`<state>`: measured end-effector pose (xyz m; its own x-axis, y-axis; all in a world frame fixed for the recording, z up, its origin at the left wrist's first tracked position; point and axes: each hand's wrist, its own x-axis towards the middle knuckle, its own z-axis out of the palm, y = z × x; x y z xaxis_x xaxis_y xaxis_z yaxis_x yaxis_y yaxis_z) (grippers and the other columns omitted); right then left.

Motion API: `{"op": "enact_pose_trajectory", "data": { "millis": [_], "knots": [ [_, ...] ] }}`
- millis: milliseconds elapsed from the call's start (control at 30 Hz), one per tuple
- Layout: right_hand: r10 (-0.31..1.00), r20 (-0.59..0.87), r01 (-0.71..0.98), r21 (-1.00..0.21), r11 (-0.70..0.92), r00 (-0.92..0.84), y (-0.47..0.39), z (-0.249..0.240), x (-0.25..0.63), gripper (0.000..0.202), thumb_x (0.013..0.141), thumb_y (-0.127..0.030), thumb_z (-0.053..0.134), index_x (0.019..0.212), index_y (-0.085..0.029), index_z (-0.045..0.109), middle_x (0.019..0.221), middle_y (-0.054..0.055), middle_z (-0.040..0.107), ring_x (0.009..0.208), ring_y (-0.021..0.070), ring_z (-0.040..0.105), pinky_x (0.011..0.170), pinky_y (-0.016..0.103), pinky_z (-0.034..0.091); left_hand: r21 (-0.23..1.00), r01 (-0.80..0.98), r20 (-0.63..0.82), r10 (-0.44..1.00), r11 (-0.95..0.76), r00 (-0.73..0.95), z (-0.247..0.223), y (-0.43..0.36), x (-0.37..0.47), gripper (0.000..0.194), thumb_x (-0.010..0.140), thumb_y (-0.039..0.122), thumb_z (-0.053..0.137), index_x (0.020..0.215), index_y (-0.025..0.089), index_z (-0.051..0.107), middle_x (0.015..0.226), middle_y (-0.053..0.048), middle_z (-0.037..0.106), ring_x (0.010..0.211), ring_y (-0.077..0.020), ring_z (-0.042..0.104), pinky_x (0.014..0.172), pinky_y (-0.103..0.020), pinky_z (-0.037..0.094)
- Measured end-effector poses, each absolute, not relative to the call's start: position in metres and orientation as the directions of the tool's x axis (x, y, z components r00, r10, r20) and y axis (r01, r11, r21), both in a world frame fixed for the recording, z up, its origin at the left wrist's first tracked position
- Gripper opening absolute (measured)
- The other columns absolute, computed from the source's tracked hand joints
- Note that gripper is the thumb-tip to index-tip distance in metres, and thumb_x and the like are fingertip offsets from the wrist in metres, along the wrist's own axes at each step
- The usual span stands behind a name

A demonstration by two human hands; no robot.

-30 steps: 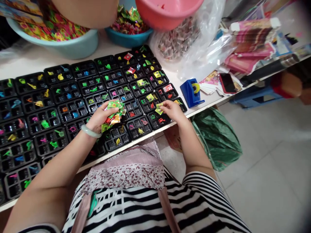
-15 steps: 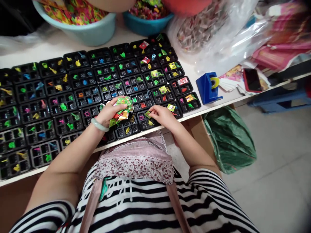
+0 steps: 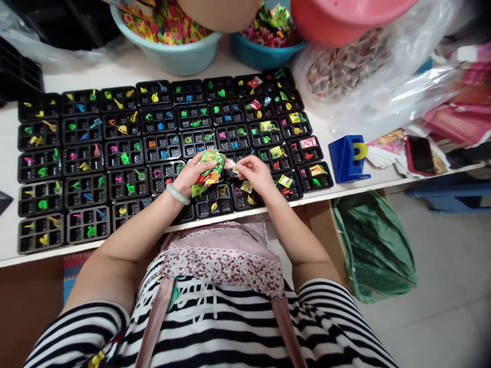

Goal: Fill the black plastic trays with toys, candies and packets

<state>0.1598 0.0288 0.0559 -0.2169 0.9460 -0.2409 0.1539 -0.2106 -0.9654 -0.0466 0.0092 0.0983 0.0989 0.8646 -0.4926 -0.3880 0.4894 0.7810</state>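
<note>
At the far left, a dark stack of trays [image 3: 17, 71] stands on the white counter [image 3: 111, 69]. Just in front of it begin the rows of black compartment trays [image 3: 111, 186], set side by side across the counter. Small plastic toys [image 3: 125, 157] in green, yellow, blue, pink and orange lie in their compartments. Behind the rows, a light blue basin [image 3: 180, 56] is heaped with bright plastic pieces.

The left hand [image 3: 192, 176], with a pale green bangle [image 3: 177, 194] at its wrist, is above the trays near the counter's front edge. Its grip is closed around a bundle of foil packets [image 3: 209, 164], mostly green with some red and orange, the thumb lying on top. Just right of the bundle, a small pale packet [image 3: 231, 164] is pinched in the right hand [image 3: 255, 176], thumb and forefinger together on it; its print is too blurred to read.

Behind the right hand, a teal basin [image 3: 264, 56] contains shiny packets. The trays on this side have red, yellow or orange packets lying among the toys. Further right come a pink basin [image 3: 318, 28], a clear plastic bag [image 3: 347, 74] full of small wrapped pieces, and a blue tape dispenser [image 3: 345, 161] with a yellow roll. A green plastic bag [image 3: 378, 255] hangs below the counter's edge. Printed cards [image 3: 387, 143] and a red-edged phone [image 3: 420, 156] lie beyond the dispenser.
</note>
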Motion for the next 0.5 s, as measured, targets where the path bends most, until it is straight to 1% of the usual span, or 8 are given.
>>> {"op": "enact_pose_trajectory", "data": {
  "millis": [67, 167, 233, 300, 400, 500],
  "knots": [
    [0.972, -0.183, 0.239, -0.960, -0.144, -0.148, 0.043, 0.055, 0.172, 0.039, 0.077, -0.060, 0.072, 0.088, -0.026, 0.058, 0.080, -0.001, 0.066, 0.075, 0.0168, 0.063, 0.074, 0.033, 0.055, 0.784, -0.383, -0.497, 0.863, 0.489, 0.084, 0.097, 0.013, -0.050, 0.051, 0.065, 0.018, 0.088, 0.112, 0.019, 0.067, 0.096, -0.003, 0.077, 0.074, -0.0155, 0.072, 0.072, -0.028, 0.062],
    [0.987, -0.109, 0.389, -0.919, -0.057, -0.114, 0.063, 0.054, 0.185, 0.022, 0.081, -0.044, 0.069, 0.085, -0.024, 0.060, 0.082, 0.000, 0.068, 0.082, 0.0187, 0.064, 0.083, 0.035, 0.053, 0.780, -0.384, -0.503, 0.860, 0.494, 0.083, 0.095, 0.016, -0.051, 0.051, 0.063, 0.018, 0.089, 0.110, 0.018, 0.069, 0.093, -0.002, 0.077, 0.072, -0.0147, 0.071, 0.070, -0.026, 0.062],
    [0.986, -0.108, 0.485, -0.874, -0.035, -0.123, 0.071, 0.053, 0.188, 0.012, 0.082, -0.034, 0.067, 0.085, -0.024, 0.062, 0.083, 0.001, 0.069, 0.083, 0.0198, 0.065, 0.085, 0.036, 0.053, 0.775, -0.384, -0.512, 0.855, 0.501, 0.083, 0.094, 0.017, -0.051, 0.049, 0.062, 0.017, 0.089, 0.108, 0.017, 0.070, 0.092, -0.002, 0.077, 0.071, -0.0141, 0.071, 0.069, -0.026, 0.061],
    [0.984, -0.122, 0.561, -0.828, -0.027, -0.132, 0.075, 0.051, 0.188, 0.006, 0.083, -0.029, 0.065, 0.085, -0.023, 0.063, 0.083, 0.001, 0.070, 0.084, 0.0211, 0.066, 0.086, 0.038, 0.052, 0.770, -0.379, -0.522, 0.848, 0.513, 0.086, 0.094, 0.017, -0.052, 0.049, 0.062, 0.016, 0.089, 0.107, 0.017, 0.070, 0.091, -0.002, 0.077, 0.071, -0.0137, 0.071, 0.070, -0.025, 0.061],
    [0.984, -0.127, 0.579, -0.814, -0.032, -0.124, 0.075, 0.049, 0.189, 0.005, 0.082, -0.026, 0.064, 0.086, -0.023, 0.064, 0.084, 0.002, 0.071, 0.084, 0.0220, 0.066, 0.088, 0.039, 0.051, 0.769, -0.373, -0.528, 0.845, 0.520, 0.090, 0.094, 0.019, -0.054, 0.049, 0.060, 0.015, 0.090, 0.105, 0.017, 0.070, 0.085, 0.000, 0.076, 0.067, -0.0124, 0.070, 0.068, -0.024, 0.061],
    [0.984, -0.133, 0.486, -0.872, -0.060, -0.117, 0.075, 0.048, 0.193, 0.009, 0.082, -0.029, 0.064, 0.087, -0.022, 0.063, 0.084, 0.001, 0.070, 0.084, 0.0204, 0.065, 0.087, 0.038, 0.052, 0.770, -0.369, -0.530, 0.844, 0.521, 0.086, 0.096, 0.020, -0.055, 0.049, 0.060, 0.016, 0.091, 0.103, 0.017, 0.069, 0.082, 0.001, 0.075, 0.063, -0.0112, 0.068, 0.066, -0.023, 0.060]
  ]
}}
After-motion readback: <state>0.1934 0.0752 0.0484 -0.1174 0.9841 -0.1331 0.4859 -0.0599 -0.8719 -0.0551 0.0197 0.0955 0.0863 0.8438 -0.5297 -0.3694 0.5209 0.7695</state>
